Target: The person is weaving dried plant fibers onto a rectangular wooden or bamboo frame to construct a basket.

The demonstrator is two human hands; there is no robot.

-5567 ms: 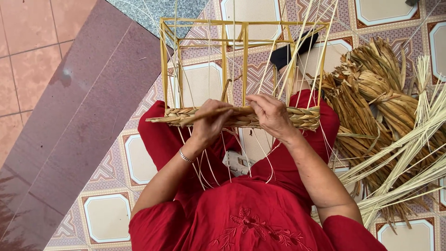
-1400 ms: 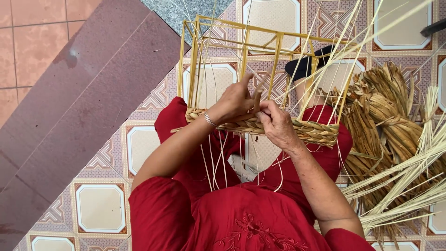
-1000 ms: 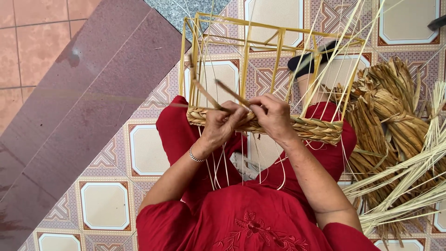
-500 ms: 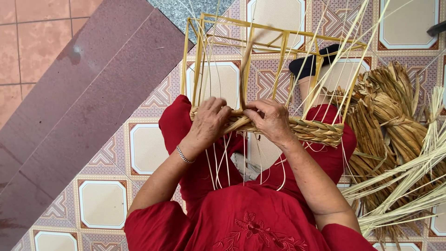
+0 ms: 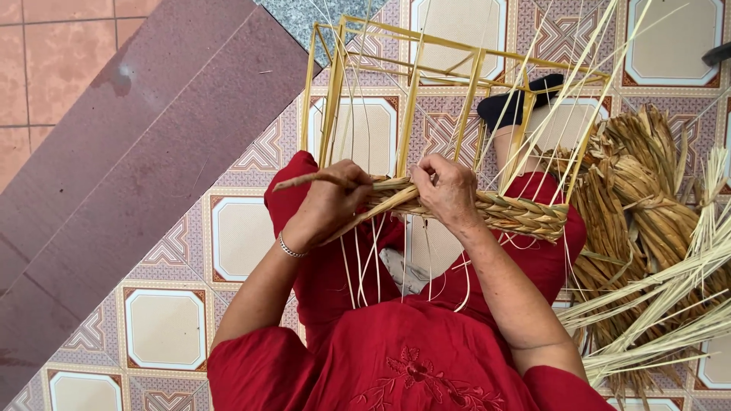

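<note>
The braided straw band (image 5: 487,209) runs with its long axis from 9 to 3 o'clock across the stick frame (image 5: 403,114). The left hand (image 5: 335,202) pinches a twisted strand (image 5: 304,181) pointing to 9 o'clock; the right hand (image 5: 449,190) clamps the band just beside it

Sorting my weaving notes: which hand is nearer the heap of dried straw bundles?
Right. The right hand grips the woven band beside the straw bundles; the left hand sits farther off.
</note>
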